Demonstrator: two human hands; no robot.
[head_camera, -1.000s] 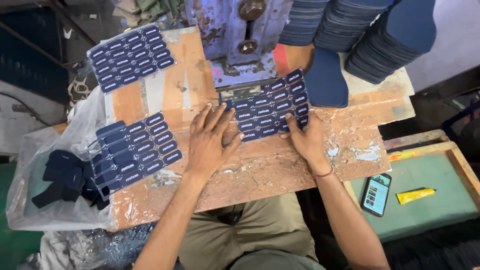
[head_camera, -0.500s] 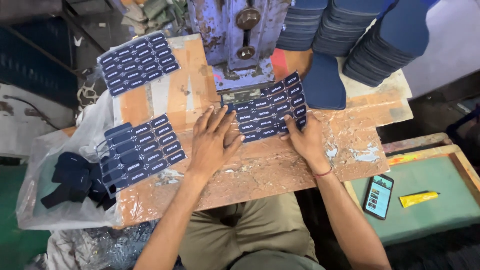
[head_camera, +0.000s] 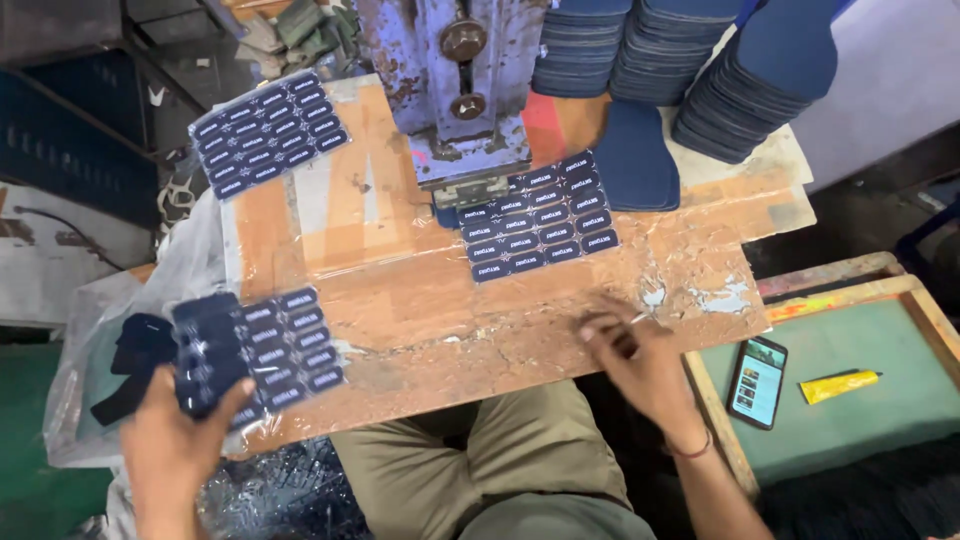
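- At the front-left corner of the worn wooden board (head_camera: 420, 320), the left hand (head_camera: 175, 445) rises from below, palm down, thumb and fingers spread over the near edge of a label sheet (head_camera: 260, 345). The hand is open and rests on the sheet; a closed grip is not visible.
- The label sheet lies flat, partly overhanging the left edge onto a clear plastic bag (head_camera: 90, 400) that holds dark cut pieces (head_camera: 135, 360).
- At the back-left corner, a second label sheet (head_camera: 268, 130) lies tilted, untouched.
- At the back edge, centre, a blue press machine (head_camera: 455, 90) stands; a third label sheet (head_camera: 540, 215) lies just in front of its base.
- At the front edge, right of centre, the right hand (head_camera: 640, 360) rests low over the board, wrist bent, fingers curled loosely inward. Motion blur prevents telling whether it holds anything.
- At the back-right corner, stacks of dark blue sole-shaped pieces (head_camera: 700, 70) stand.
- Beside the right edge, a green tray (head_camera: 900, 400) holds a phone (head_camera: 757, 382) and a yellow tube (head_camera: 838, 385).
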